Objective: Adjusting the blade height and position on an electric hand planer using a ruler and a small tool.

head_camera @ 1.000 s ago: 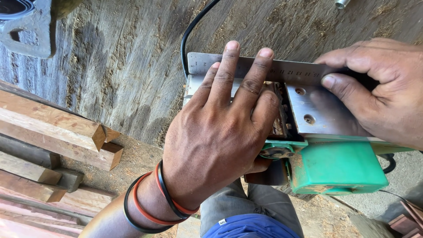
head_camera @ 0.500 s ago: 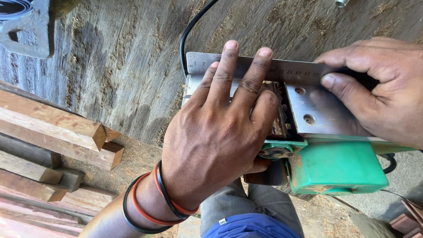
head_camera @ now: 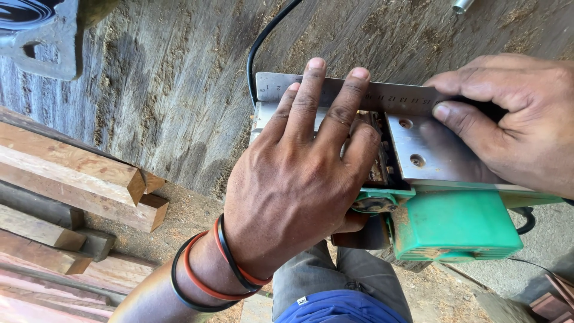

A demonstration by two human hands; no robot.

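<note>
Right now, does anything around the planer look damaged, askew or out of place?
Nothing looks damaged. The green planer lies upside down, metal sole up, on the worn, sawdust-strewn bench. The left hand presses flat on its front; the right hand holds a steel ruler along its edge. Timber offcuts lie stacked below.

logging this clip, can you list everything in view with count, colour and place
planer: one, green body with bare metal sole turned up, centre right on the bench
ruler: one, steel, laid along the planer's sole, upper centre
cable: one, black, running up from the planer
bench: one, worn grey wood, across the top
timber lengths: several, pale and reddish, stacked lower left
metal fitting: one, grey, top left corner
wristbands: black and red, on the left wrist
left hand: flat on the sole, fingers on the ruler
right hand: pressing the ruler's right end
</note>
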